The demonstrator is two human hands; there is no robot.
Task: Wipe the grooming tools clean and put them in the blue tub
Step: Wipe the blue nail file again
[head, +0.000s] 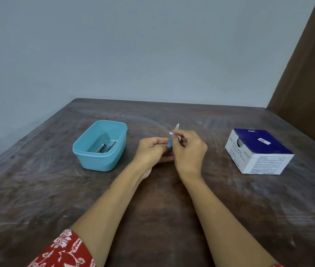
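A slim nail file (pixel 176 128) with a blue handle and a pale pointed blade stands tilted between my hands above the table's middle. My left hand (pixel 152 151) grips its blue handle end. My right hand (pixel 188 149) pinches a small white wipe (pixel 172 133) around the blade. The blue tub (pixel 87 151) sits on the table to the left of my hands, apart from them. A few metal grooming tools (pixel 105 147) lie on its floor.
A blue and white box of alcohol swabs (pixel 258 151) stands at the right on the dark wooden table (pixel 152 209). A pale wall runs behind the table and a brown curtain hangs at the far right.
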